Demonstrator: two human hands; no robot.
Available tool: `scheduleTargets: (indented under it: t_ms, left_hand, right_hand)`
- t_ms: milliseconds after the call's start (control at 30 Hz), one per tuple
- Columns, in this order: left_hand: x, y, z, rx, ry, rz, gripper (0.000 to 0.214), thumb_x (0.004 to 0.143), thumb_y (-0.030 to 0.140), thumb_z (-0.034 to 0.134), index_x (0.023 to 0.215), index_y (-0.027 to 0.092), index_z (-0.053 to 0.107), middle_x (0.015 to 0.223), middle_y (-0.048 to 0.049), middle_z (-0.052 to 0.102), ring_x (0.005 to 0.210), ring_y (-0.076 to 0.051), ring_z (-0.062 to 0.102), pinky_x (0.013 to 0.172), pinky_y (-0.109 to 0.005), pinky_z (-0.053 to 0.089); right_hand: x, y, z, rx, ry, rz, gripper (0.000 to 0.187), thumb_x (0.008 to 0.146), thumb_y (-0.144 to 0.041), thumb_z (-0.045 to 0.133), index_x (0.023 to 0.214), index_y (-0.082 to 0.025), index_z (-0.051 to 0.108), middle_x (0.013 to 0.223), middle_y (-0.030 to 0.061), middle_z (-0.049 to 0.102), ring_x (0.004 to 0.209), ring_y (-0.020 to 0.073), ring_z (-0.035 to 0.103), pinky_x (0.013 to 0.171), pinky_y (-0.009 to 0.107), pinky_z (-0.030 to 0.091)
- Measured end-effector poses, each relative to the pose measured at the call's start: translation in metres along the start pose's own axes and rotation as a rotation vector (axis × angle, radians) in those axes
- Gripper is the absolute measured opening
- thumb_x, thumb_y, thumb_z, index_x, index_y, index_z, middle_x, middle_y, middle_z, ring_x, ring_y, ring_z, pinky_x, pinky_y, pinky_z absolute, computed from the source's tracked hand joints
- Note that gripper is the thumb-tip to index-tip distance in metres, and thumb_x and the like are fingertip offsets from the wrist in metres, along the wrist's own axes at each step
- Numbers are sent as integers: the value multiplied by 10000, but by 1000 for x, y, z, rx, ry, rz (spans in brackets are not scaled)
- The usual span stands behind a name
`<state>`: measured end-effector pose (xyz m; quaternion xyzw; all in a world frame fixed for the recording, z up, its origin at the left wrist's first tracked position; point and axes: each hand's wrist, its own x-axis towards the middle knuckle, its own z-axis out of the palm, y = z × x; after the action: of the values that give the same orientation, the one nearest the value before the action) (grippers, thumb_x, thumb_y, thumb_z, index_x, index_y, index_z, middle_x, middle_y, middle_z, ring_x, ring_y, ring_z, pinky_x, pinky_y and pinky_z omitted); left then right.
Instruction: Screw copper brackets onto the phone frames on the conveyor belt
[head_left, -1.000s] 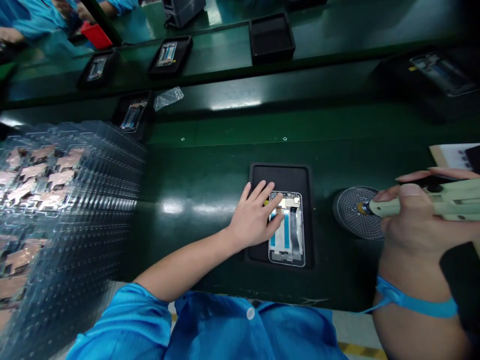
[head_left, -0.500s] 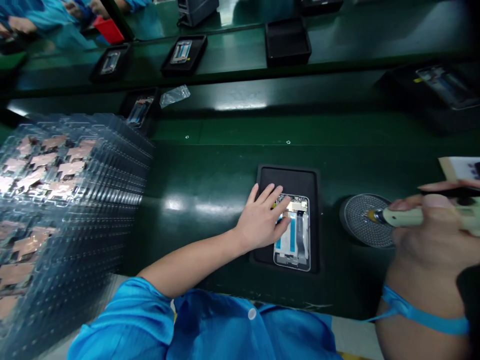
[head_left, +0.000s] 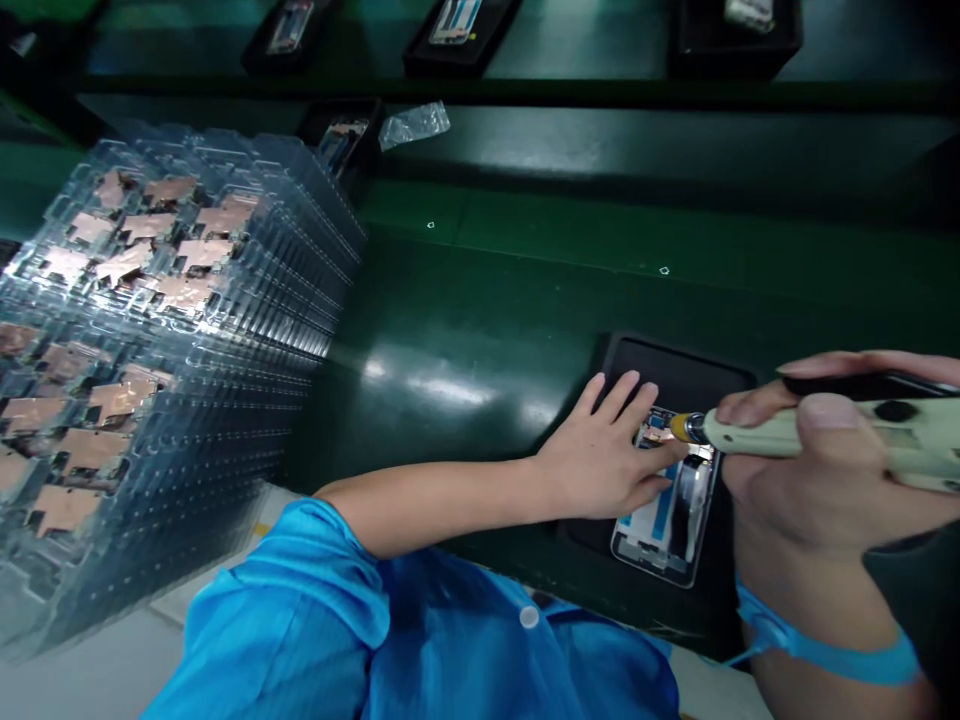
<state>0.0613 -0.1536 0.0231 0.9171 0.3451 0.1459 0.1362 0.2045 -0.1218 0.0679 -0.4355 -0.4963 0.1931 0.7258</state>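
My left hand (head_left: 600,452) lies flat with fingers spread on the upper part of an open phone frame (head_left: 664,530), which lies in a black tray (head_left: 675,365) on the green belt. My right hand (head_left: 814,470) grips a pale electric screwdriver (head_left: 795,432). Its gold bit reaches the phone's top board, just beyond my left fingertips. The board is largely hidden by my hands and the tool. A blue strap (head_left: 825,655) circles my right wrist.
A tall stack of clear trays (head_left: 150,300) holding copper-coloured parts stands to my left. A blue smock sleeve (head_left: 285,590) is in the foreground. Farther along, black trays with phone frames (head_left: 337,145) and a plastic bag (head_left: 412,125) lie by the belt.
The screwdriver has moved left from above the round screw dish onto the phone's top board. That dish is out of sight now. The view has tilted and shifted, and the phone sits farther right.
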Motion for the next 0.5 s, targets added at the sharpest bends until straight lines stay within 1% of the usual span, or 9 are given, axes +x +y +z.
scheduleTargets:
  t_ms: [100,233,333,500]
  left_hand:
    - [0,0,3,-14,8,-3,454,1012,430,559,1440,288,609,1581,-159,414,1533,-431,246,1199,-652,208]
    - [1,0,2,-36,13,-5,421,1003,422,577,1396,291,651,1566,-148,435,1530,-430,257,1203,-649,201]
    - [1,1,2,-47,19,-11,399,999,415,583,1369,298,673,1559,-151,440,1527,-433,268,1209,-641,194]
    - [1,0,4,-49,32,-4,392,996,412,584,1358,296,678,1558,-147,442,1523,-430,280,1205,-645,202]
  right_hand:
    - [-2,5,1,64,-90,-80,374,685,-179,728,1054,-210,679,830,3,676,483,168,579,390,326,498]
    - [-3,8,-2,58,-141,-136,409,707,-168,737,1110,-218,689,868,5,686,513,166,598,420,334,522]
    - [-4,10,-2,54,-135,-143,389,715,-188,748,1098,-212,683,859,6,680,499,169,590,408,340,509]
    - [-6,11,2,31,-105,-116,386,696,-215,763,1071,-216,670,849,5,684,485,175,581,403,354,502]
